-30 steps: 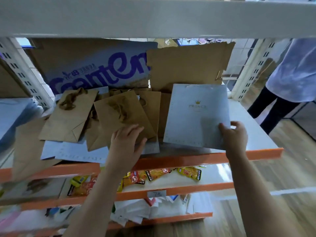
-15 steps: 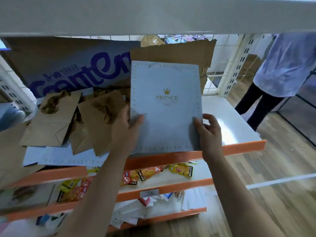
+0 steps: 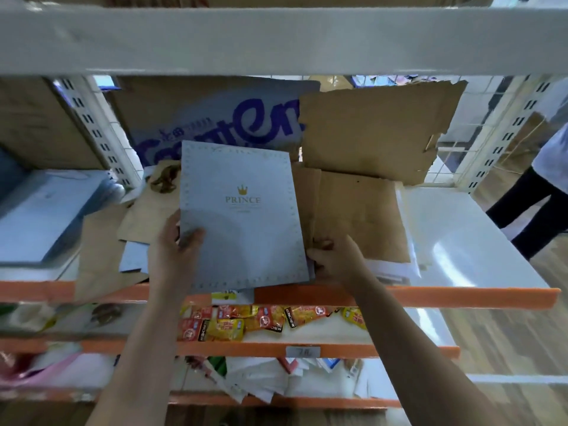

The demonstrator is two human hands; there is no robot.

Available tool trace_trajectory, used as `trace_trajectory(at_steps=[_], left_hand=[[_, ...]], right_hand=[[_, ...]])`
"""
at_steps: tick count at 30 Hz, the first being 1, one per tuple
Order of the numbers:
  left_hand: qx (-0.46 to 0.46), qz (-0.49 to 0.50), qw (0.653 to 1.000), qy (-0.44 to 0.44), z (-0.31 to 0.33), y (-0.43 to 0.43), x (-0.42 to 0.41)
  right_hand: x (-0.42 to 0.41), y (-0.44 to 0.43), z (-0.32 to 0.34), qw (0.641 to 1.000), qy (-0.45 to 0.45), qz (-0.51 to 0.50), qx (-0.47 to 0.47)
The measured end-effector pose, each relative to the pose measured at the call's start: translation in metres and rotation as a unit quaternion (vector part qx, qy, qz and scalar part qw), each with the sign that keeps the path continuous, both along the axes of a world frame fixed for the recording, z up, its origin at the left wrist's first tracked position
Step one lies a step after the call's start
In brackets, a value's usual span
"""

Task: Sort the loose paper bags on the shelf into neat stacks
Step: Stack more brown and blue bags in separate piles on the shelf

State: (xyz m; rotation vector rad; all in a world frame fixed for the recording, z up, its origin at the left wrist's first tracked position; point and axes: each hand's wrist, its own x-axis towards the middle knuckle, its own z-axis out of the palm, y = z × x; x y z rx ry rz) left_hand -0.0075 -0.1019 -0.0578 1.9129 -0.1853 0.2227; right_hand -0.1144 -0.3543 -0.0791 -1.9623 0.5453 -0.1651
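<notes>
Grey paper bag (image 3: 242,216), one, pinched by fingers of left hand (image 3: 172,253) and right hand (image 3: 335,259).

Centre: grey paper bag (image 3: 242,216), gold "PRINCE" under a crown emblem. At 11 o'clock from it: cardboard box (image 3: 215,118), large purple lettering, partly covered and not fully legible. At 6 o'clock: snack packets (image 3: 270,321), one marked "CHEW"; below them, shelf-edge tag (image 3: 302,352), apparently "78".
</notes>
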Motion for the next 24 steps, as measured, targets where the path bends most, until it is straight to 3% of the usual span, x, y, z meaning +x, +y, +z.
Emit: trace_trajectory(at_steps=[3, 7, 11, 18, 24], left_hand=[[0.029, -0.009, 1.000, -0.005, -0.007, 0.010, 0.007], [0.027, -0.021, 0.999, -0.004, -0.011, 0.009, 0.014], [0.013, -0.050, 0.999, -0.009, -0.012, -0.001, 0.018], [0.020, -0.076, 0.997, 0.000, -0.026, -0.006, 0.028], [0.024, -0.076, 0.997, -0.012, -0.024, -0.015, 0.031]], right_hand=[[0.006, 0.002, 0.003, 1.000, -0.003, 0.016, -0.026], [0.003, -0.001, 0.004, 1.000, -0.017, 0.004, 0.016], [-0.006, -0.008, 0.000, 0.993, -0.042, -0.040, 0.099], [-0.012, -0.019, 0.000, 0.956, -0.028, 0.006, 0.292], [-0.008, -0.018, 0.004, 0.960, -0.054, -0.158, 0.226]])
